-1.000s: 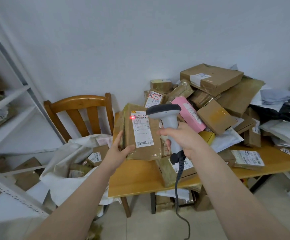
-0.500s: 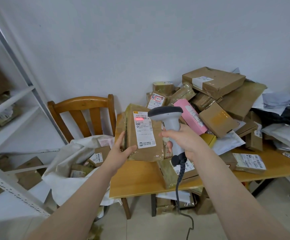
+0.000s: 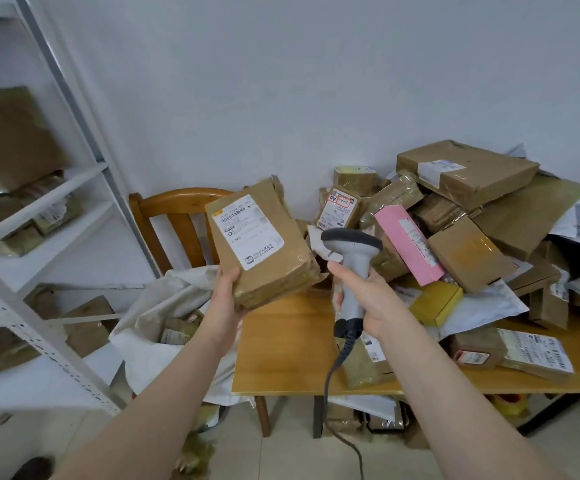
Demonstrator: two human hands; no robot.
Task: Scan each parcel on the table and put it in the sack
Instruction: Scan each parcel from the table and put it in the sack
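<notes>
- The table [image 3: 281,358] carries a big pile of parcels [image 3: 468,171] against the wall, so we judge most of the task is still to do.
- The sack [image 3: 150,362] slumps open at the table's left end, in front of a chair [image 3: 177,216], with a few parcels already inside.
- The parcel [image 3: 281,271] in hand is a taped brown box, held in the air above the table's left edge and near the sack's mouth. It looks stiff and light enough for 1 hand. The shiny tape may be slippery, so a grip across a lower corner, thumb on the face, seems safest.
- The scanner [image 3: 352,268] stands upright just right of the parcel, its cord hanging down.
- The left hand [image 3: 224,299] grasps the parcel's lower left corner; the right hand [image 3: 368,296] is clenched round the scanner's handle.
- The label [image 3: 247,232] faces us, tilted.
- Against 0.5 s ago, the parcel has swung left and tipped away from the scanner. The red scan light on the label is gone, so we judge the scan is done and the drop into the sack is next.
</notes>
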